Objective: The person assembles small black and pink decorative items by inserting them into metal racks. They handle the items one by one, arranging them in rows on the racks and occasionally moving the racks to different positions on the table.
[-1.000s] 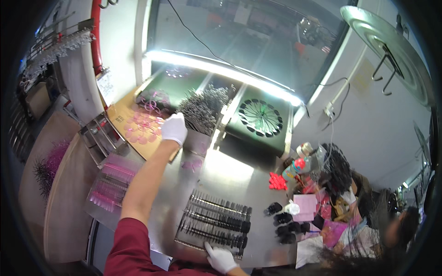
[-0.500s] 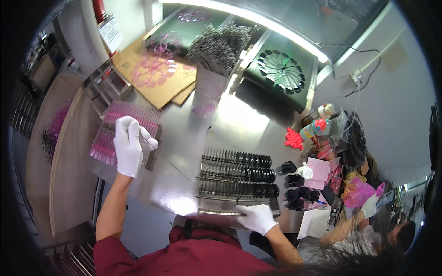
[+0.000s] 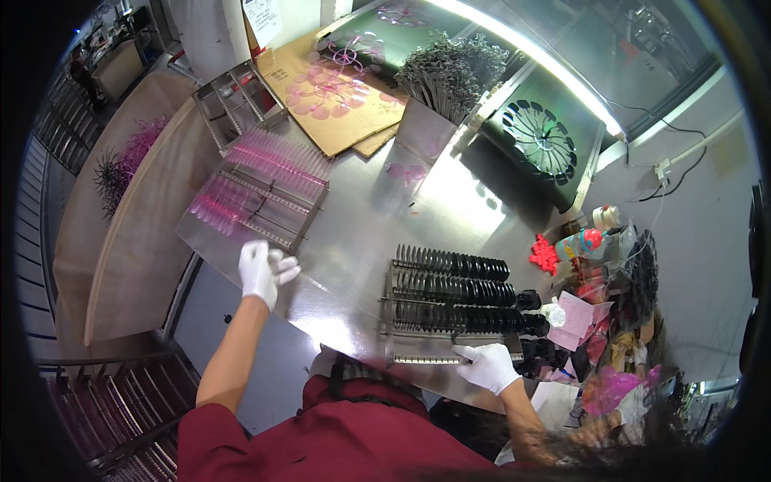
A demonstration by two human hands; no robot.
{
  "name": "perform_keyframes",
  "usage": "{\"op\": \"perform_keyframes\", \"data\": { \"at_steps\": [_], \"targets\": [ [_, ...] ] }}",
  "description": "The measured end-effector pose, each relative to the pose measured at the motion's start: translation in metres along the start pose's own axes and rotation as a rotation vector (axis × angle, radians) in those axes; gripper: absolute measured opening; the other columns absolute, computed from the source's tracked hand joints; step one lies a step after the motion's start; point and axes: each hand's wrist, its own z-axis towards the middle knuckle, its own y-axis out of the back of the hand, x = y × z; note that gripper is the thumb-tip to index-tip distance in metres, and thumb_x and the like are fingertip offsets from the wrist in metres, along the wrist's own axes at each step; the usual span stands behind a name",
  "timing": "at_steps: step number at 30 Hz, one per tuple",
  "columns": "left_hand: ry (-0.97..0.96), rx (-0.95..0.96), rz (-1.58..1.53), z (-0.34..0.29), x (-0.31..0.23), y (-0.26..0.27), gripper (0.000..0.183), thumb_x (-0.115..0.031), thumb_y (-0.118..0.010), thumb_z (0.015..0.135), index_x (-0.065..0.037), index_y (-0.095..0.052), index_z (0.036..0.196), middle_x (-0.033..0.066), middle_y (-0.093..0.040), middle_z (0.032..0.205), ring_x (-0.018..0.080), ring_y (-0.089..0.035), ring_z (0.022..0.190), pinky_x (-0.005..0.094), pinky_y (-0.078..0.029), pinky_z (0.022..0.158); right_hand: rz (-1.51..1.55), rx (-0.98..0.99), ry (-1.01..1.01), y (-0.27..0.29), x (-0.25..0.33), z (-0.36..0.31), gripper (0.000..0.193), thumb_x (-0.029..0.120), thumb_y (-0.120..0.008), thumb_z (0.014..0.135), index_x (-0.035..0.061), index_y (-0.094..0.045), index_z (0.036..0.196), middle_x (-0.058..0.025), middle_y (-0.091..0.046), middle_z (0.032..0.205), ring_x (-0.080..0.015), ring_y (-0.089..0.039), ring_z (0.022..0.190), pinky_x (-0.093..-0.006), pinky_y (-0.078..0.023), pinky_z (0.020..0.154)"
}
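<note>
My left hand (image 3: 263,275), in a white glove, hovers near the table's front edge beside the pink rack. Its fingers are loosely bent and apart, slightly blurred, with nothing visible in them. My gloved right hand (image 3: 488,368) grips the front bar of a metal rack (image 3: 430,360) at its right end. Several rows of glossy black flat pieces (image 3: 454,287) stand upright in that rack. Left of it, a second metal rack (image 3: 301,210) carries rows of translucent pink pieces (image 3: 277,159).
An empty metal frame (image 3: 241,100) and brown cardboard (image 3: 345,108) with pink pieces lie at the back left. Dark stems (image 3: 454,72) are bunched at the back. A green-black board (image 3: 514,153) holds a ring of black pieces. A bottle (image 3: 580,243) and papers (image 3: 572,317) crowd the right.
My left hand has come down and right, away from over the pink rack, and its fingers have loosened. My right hand stays at the black rack's front bar. The view has shifted.
</note>
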Motion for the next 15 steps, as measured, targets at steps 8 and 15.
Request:
{"op": "perform_keyframes", "data": {
  "at_steps": [8,15],
  "targets": [
    [0.154,-0.039,-0.085,-0.093,0.088,-0.009,0.007,-0.009,-0.062,0.106,-0.006,-0.056,0.105,0.0159,-0.071,0.091,0.0310,-0.076,0.076,0.0407,-0.067,0.065,-0.024,0.031,-0.011,0.017,0.021,0.012,0.033,0.049,-0.071,0.091,0.0206,-0.079,0.106,-0.0124,-0.074,0.072,-0.0361,-0.073,0.066,-0.0491,-0.059,0.063],
    [0.028,0.132,-0.008,-0.085,0.106,0.014,0.018,-0.021,-0.066,0.109,-0.006,-0.058,0.103,0.0099,-0.070,0.091,0.0237,-0.074,0.074,0.0351,-0.064,0.064,-0.033,0.071,-0.003,0.030,0.021,0.012,0.037,0.054,-0.068,0.094,0.0190,-0.078,0.101,-0.0146,-0.073,0.072,-0.0373,-0.074,0.068,-0.0512,-0.058,0.065]
  ]
}}
